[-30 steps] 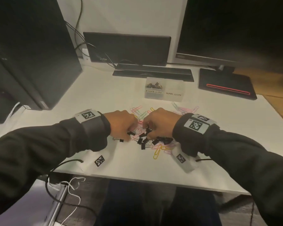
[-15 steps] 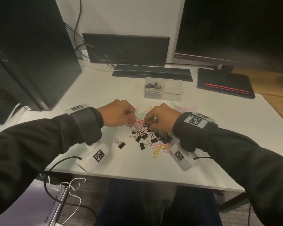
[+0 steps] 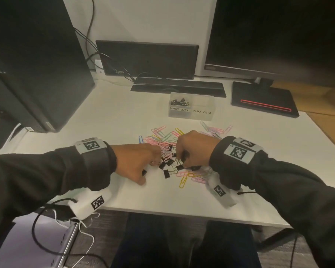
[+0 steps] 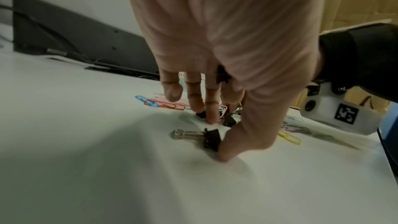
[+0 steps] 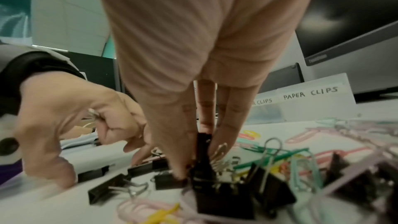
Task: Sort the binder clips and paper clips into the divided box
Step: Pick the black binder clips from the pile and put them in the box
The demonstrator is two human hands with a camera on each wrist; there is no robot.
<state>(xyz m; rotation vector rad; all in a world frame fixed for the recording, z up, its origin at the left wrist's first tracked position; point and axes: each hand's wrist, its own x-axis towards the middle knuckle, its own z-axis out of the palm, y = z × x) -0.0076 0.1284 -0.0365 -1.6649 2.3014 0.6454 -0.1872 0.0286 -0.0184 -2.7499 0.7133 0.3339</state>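
A heap of coloured paper clips (image 3: 161, 136) and black binder clips (image 3: 167, 165) lies mid-table. Behind it stands the clear divided box (image 3: 201, 113); its left part, labelled BINDER CLIPS, holds black clips, and the PAPER CLIPS part (image 5: 310, 94) looks empty. My left hand (image 3: 149, 171) is at the heap's near left, its thumb against a lone binder clip (image 4: 212, 138) and its fingertips (image 4: 210, 118) down by smaller clips. Something dark with a wire loop sits in its palm. My right hand (image 5: 200, 159) pinches an upright binder clip (image 5: 203, 144) inside the heap.
A keyboard (image 3: 178, 88) and a small dark screen (image 3: 147, 59) lie behind the box. A monitor base (image 3: 263, 101) is at back right, a computer tower (image 3: 37, 64) at left. The table's front edge (image 3: 182, 215) is near my wrists.
My left hand came back toward me and down onto the lone binder clip left of the heap. My right hand stayed in the heap, lower among the black clips.
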